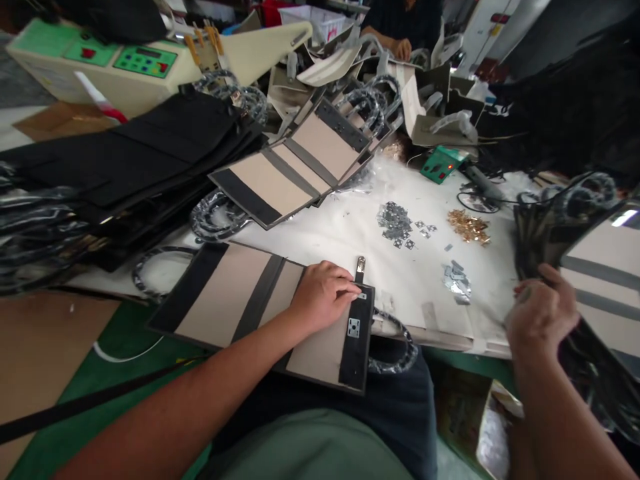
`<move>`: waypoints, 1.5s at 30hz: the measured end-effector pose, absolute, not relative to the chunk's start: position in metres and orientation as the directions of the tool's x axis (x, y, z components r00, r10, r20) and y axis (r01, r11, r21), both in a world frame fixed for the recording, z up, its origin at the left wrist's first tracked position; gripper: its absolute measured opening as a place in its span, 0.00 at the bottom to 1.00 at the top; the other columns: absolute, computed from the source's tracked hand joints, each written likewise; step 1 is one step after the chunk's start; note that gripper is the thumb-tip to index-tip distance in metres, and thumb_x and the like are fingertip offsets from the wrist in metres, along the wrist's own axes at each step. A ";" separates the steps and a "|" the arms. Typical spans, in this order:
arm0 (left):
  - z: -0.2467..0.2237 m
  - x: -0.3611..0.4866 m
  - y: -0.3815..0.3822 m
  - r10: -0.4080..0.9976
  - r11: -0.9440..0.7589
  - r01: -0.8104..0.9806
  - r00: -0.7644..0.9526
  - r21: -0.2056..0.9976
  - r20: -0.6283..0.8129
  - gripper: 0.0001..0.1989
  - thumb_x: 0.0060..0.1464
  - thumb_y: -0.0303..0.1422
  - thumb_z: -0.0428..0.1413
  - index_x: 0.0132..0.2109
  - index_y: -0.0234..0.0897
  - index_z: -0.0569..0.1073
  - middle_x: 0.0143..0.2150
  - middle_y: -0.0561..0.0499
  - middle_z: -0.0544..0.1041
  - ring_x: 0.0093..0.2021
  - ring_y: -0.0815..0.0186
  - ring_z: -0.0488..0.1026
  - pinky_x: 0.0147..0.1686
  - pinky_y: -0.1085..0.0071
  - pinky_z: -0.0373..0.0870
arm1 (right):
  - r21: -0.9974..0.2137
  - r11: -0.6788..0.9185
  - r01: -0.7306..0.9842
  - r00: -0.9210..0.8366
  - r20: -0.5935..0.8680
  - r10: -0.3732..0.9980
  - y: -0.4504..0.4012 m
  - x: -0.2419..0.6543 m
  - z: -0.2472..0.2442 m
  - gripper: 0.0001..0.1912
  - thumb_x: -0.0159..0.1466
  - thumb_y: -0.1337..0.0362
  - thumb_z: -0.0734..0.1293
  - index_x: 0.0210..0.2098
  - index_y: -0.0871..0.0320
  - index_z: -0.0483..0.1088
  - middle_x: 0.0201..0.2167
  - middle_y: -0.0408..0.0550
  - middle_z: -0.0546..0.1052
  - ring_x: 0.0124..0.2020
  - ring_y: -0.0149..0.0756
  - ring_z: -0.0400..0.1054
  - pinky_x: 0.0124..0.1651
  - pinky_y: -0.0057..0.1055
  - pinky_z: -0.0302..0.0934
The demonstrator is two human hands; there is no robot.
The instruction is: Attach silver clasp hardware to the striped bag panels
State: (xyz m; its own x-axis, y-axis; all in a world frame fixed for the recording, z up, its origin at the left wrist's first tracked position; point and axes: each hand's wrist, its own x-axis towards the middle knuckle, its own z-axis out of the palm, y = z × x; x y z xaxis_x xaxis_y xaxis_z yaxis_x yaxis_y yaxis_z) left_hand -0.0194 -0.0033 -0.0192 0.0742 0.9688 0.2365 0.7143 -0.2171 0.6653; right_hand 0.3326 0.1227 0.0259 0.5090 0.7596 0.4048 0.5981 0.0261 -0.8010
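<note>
An opened-out bag panel, beige board with black strips and edging, lies across the table edge and my lap. My left hand rests on it, fingertips pressed together at a small metal plate on the end strip. A square metal washer sits on the same strip. Just past the panel's edge a black tab with a metal clasp sticks out. A plastic-wrapped handle loops from the right side. My right hand, slightly blurred, is curled closed beside the right-hand bag stack; whatever is inside the fingers is hidden.
Square washers, brass-coloured pieces and flat metal plates lie in piles on the white table. Black bag pieces are stacked left, more right. A green box stands behind. Across the table is another person's hand.
</note>
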 end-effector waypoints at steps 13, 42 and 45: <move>-0.016 -0.020 -0.003 0.971 -0.212 0.732 0.083 0.647 0.224 0.05 0.61 0.33 0.64 0.42 0.51 0.85 0.47 0.54 0.84 0.50 0.58 0.74 0.52 0.55 0.65 | -0.880 -0.033 -0.474 -0.026 -0.024 0.999 0.066 0.145 0.032 0.18 0.64 0.55 0.68 0.24 0.56 0.59 0.22 0.34 0.57 0.16 0.22 0.49 0.21 0.26 0.52; 0.029 -0.044 0.047 0.912 0.007 0.866 0.200 0.501 -0.358 0.15 0.41 0.48 0.66 0.27 0.42 0.79 0.22 0.54 0.74 0.26 0.63 0.69 0.27 0.68 0.57 | -0.972 0.233 0.005 -0.325 0.219 0.920 0.036 0.128 0.039 0.24 0.68 0.53 0.68 0.20 0.54 0.62 0.17 0.38 0.66 0.20 0.30 0.60 0.27 0.30 0.55; 0.033 -0.045 0.055 0.868 0.027 0.859 0.234 0.512 -0.438 0.18 0.42 0.48 0.65 0.21 0.40 0.74 0.18 0.56 0.67 0.23 0.67 0.65 0.26 0.68 0.55 | -0.977 0.213 0.002 -0.317 0.202 0.927 0.036 0.126 0.041 0.23 0.68 0.53 0.67 0.20 0.55 0.62 0.16 0.39 0.67 0.19 0.30 0.60 0.26 0.30 0.55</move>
